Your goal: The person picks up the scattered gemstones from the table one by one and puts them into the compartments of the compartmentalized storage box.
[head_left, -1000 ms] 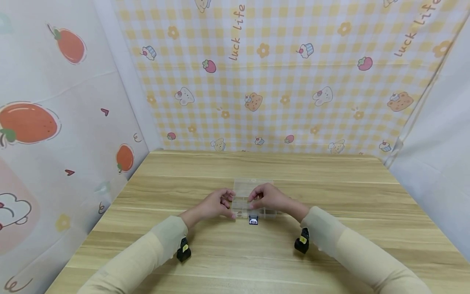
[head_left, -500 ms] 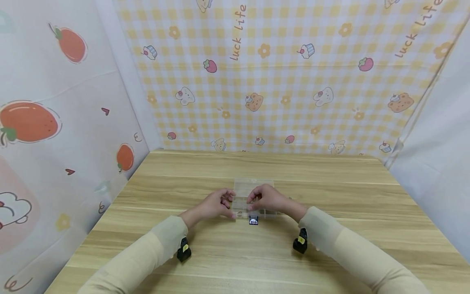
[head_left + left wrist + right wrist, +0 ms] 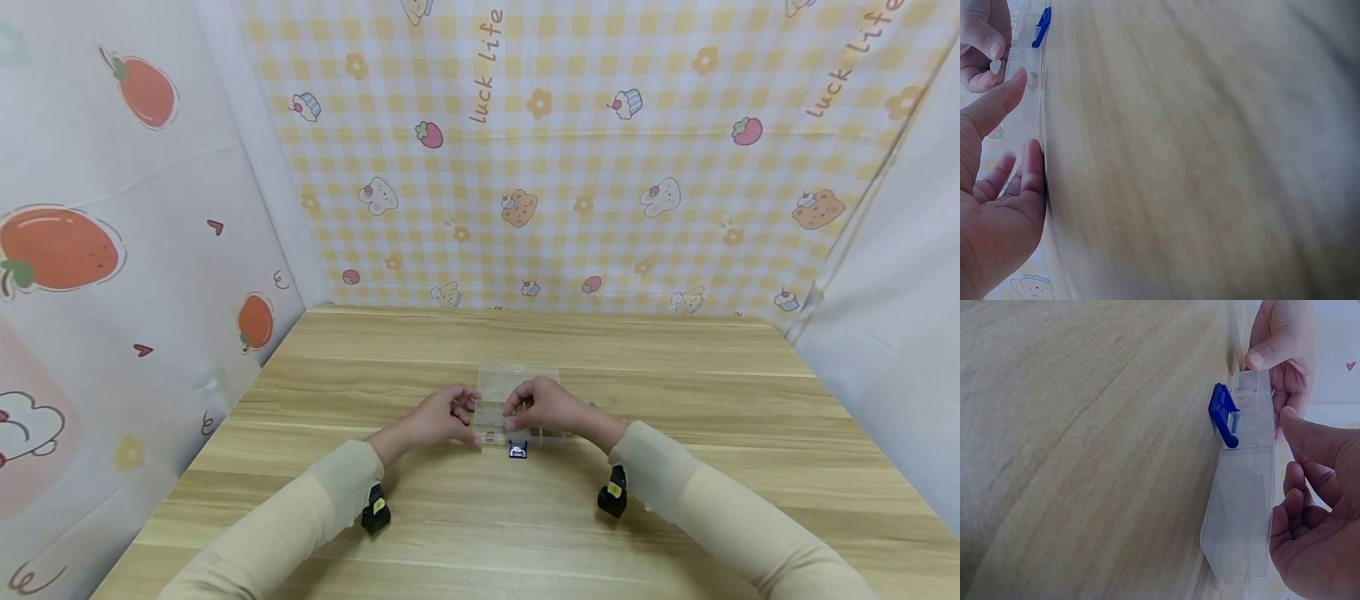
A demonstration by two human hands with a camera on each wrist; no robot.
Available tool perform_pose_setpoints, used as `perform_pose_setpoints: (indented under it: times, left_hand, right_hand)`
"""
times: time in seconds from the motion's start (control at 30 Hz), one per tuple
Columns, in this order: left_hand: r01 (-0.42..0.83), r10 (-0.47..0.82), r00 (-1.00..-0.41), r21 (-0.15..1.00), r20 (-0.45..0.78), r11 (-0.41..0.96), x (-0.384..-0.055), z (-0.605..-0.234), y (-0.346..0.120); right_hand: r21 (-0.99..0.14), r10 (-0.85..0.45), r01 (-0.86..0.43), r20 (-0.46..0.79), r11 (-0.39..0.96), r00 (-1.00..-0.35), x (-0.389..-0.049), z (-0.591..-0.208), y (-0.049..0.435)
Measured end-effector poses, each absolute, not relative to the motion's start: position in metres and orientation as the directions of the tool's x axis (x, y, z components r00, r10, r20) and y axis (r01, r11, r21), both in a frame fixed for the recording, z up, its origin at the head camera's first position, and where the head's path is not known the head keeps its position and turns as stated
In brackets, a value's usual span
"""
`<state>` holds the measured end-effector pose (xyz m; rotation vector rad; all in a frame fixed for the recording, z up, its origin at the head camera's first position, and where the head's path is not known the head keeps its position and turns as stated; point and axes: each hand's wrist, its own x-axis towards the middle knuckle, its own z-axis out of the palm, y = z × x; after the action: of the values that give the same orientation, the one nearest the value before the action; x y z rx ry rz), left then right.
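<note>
A clear plastic compartment box (image 3: 489, 415) lies on the table, its clear lid (image 3: 501, 379) laid back behind it. My left hand (image 3: 438, 415) holds the box's left end, thumb at the front corner and fingers farther back. Over the middle compartments is my right hand (image 3: 557, 403). Its thumb and finger pinch a small whitish piece (image 3: 995, 65), seen in the left wrist view; the exact kind is unclear. A blue latch (image 3: 1222, 415) hangs from the box's front. Inside a left compartment shows a small, pale oval shape (image 3: 1033, 81), blurred through the plastic.
The box stands near the middle of a wood-grain table (image 3: 480, 525). A yellow checked cloth (image 3: 570, 242) hangs behind the table, and a white printed cloth (image 3: 172, 250) hangs at its left. Black wrist cameras are strapped below both sleeves.
My right hand has shifted very slightly left over the compartments. My left hand and the box stay in place.
</note>
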<state>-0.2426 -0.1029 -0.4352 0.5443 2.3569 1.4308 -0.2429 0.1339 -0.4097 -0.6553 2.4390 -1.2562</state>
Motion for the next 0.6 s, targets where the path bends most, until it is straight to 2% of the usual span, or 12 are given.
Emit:
perform_pose_setpoints:
  times: [0.6]
  left_hand:
    - [0.145,0.487,-0.869,0.902,-0.081,0.407,-0.244,-0.4361,-0.1036]
  right_hand:
    - [-0.798,-0.497,-0.268,-0.045,0.54,-0.867,-0.2452,-0.4018,0.1396]
